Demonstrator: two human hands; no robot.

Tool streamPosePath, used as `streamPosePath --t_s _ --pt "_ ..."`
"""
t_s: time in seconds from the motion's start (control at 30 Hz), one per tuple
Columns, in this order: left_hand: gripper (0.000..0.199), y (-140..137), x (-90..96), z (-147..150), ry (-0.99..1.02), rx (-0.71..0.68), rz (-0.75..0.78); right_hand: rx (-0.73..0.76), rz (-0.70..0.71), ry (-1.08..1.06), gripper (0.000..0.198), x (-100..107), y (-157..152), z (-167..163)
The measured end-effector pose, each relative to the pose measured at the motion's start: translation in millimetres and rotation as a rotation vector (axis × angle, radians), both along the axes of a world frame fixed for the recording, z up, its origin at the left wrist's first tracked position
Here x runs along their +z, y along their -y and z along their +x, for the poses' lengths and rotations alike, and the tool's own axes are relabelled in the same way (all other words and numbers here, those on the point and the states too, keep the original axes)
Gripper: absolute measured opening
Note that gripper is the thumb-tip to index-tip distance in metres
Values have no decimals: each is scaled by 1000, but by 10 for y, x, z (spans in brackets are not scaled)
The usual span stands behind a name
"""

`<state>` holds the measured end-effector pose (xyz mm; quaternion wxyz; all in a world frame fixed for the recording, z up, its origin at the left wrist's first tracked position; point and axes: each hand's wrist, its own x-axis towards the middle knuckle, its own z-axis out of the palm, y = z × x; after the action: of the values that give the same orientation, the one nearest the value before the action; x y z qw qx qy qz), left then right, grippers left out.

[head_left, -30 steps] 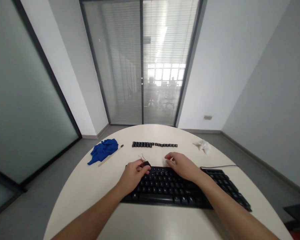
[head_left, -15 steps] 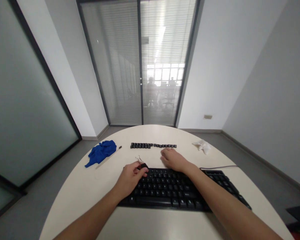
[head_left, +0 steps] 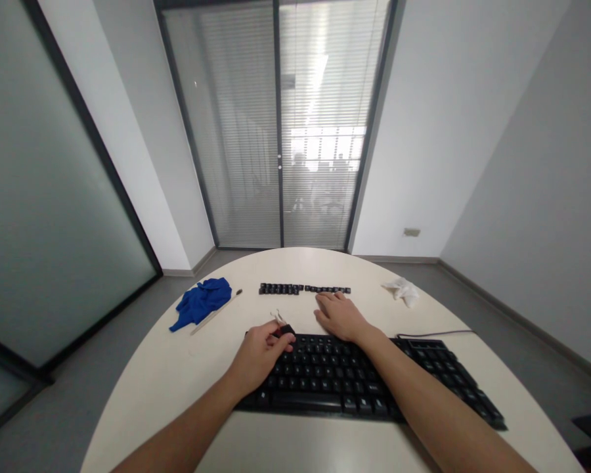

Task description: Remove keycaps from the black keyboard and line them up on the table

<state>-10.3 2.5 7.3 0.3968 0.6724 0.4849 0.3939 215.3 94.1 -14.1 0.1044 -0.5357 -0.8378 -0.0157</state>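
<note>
"As I am viewing this remotely through the head camera, what am I facing?"

"You are facing a round, cream-coloured table [head_left: 177, 407] that is filling the lower half of the view. Beyond it, a glass partition [head_left: 246, 144] with blinds is standing between pale walls, and a frosted panel [head_left: 44, 171] is rising on the left."

"Where is the keyboard, and which way is it lying?"

"A black keyboard [head_left: 325, 371] is lying on the near part of the table, keys up. Its long axis is running left to right, with its space bar facing the wearer and its number pad on the right. A thin cable [head_left: 438, 332] is trailing from its far edge."

"What are the hands doing?"

"The left hand [head_left: 259, 351] is pinching a small wire tool [head_left: 286, 330] over the keyboard's far left part; its pale prongs are pointing away and slightly left. The right hand [head_left: 342, 316] is reaching palm down, fingers slightly parted, just beside a line of loose keycaps [head_left: 280, 289]. I cannot tell whether anything is sitting under those fingertips."

"And around them?"

"A blue cloth [head_left: 203, 302] is lying crumpled on the left, a slim brush [head_left: 214, 313] is pointing its dark head away beside it, and a white tissue [head_left: 402, 291] is resting on the right."
</note>
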Motion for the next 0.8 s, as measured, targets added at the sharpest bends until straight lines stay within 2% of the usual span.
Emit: streamPosePath --t_s 0.8 --pt "21 19 -7 -6 4 1 -5 -67 -3 -54 47 -17 36 42"
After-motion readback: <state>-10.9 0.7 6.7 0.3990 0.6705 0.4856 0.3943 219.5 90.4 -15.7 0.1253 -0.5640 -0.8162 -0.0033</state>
